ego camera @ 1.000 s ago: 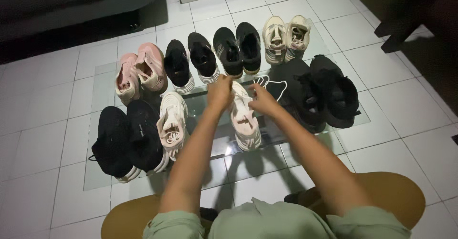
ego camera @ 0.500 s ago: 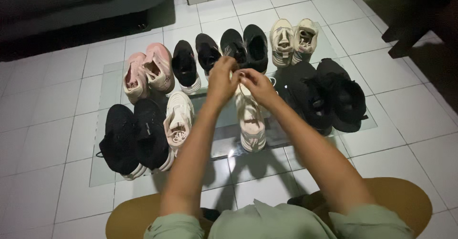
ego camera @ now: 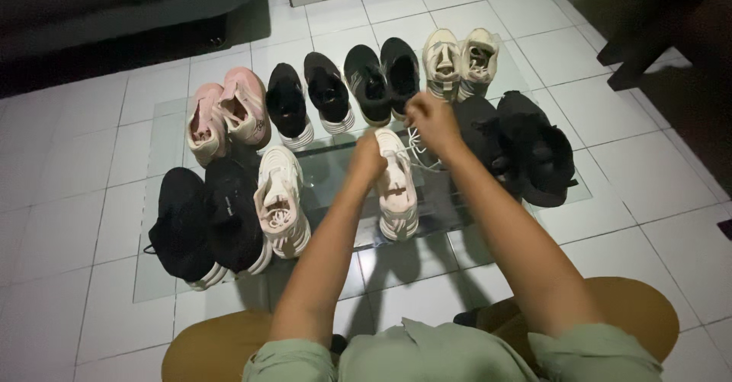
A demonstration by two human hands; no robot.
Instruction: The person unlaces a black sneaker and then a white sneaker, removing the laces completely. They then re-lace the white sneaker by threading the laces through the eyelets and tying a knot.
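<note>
A pale pink-white sneaker (ego camera: 396, 191) stands on a glass sheet (ego camera: 156, 275) laid on the tiled floor. My left hand (ego camera: 367, 157) rests on the sneaker's front left side, fingers closed on it. Raised above and to the right of the toe, my right hand (ego camera: 433, 119) pinches the white lace (ego camera: 415, 149), which runs taut from the shoe up to my fingers. The matching sneaker (ego camera: 279, 203) lies to the left, apart from both hands.
Around it on the glass are a pink pair (ego camera: 226, 119), two black pairs (ego camera: 347, 85) at the back, a cream pair (ego camera: 457, 60), black shoes at left (ego camera: 204, 222) and right (ego camera: 526, 149). A dark sofa (ego camera: 114, 1) stands at back left, dark furniture (ego camera: 656, 31) at right.
My hands were together over the sneaker's toe. Now the right hand has lifted up and to the right, drawing the lace out, and the left hand has dropped onto the shoe.
</note>
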